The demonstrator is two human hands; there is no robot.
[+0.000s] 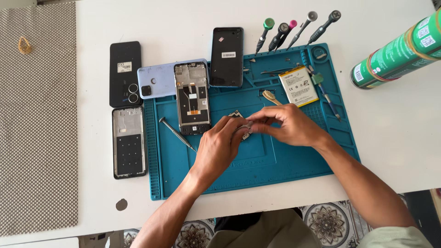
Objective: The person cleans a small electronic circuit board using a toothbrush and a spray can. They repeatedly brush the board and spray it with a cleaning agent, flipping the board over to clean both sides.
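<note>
At frame centre, over the teal mat (294,165), the left hand (219,148) and right hand (290,125) together pinched a small metal part (245,130); a screwdriver (177,134) lay left.

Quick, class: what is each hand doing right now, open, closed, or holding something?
Left hand: closed in a pinch on the small metal part.
Right hand: fingertips pinching the same part.
</note>
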